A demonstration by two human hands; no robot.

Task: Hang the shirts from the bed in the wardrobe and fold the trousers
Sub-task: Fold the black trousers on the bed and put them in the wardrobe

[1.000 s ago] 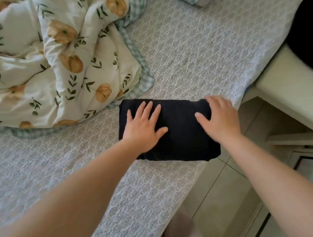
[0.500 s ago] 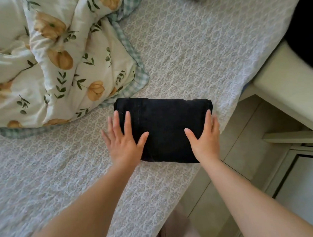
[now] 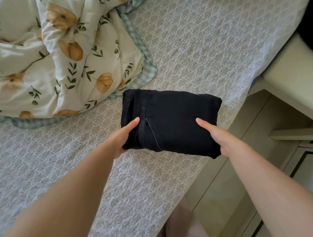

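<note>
Duvet (image 3: 57, 60), floral and rumpled, heaps over the left of the bed (image 3: 202, 42), its checked border lying just beside the far left corner of the folded black trousers (image 3: 170, 121). If the bundle is slid that way rather than lifted, it could catch that border and drag it along. The left hand (image 3: 124, 136) holds the near left corner of the trousers, thumb laid on top and fingers hidden underneath, so its grip reads as clamped on the cloth. The trousers sit on the patterned sheet near the bed's right edge, folded into a thick rectangle with a seam showing on top. Only the near edge is held; the far layers are free, and I judge that a quick lift could let them sag open and undo the fold. The right hand (image 3: 221, 138) mirrors the left at the near right corner, thumb on top, fingers out of sight below, its grip likewise closed on the trousers. An uneven pull between the two hands could twist the stack. That corner sits at the very edge of the mattress, beside the tiled floor (image 3: 229, 187), so a slack hold there could drop the bundle. Farther right, a pale cabinet (image 3: 297, 91) stands close and could be knocked.
</note>
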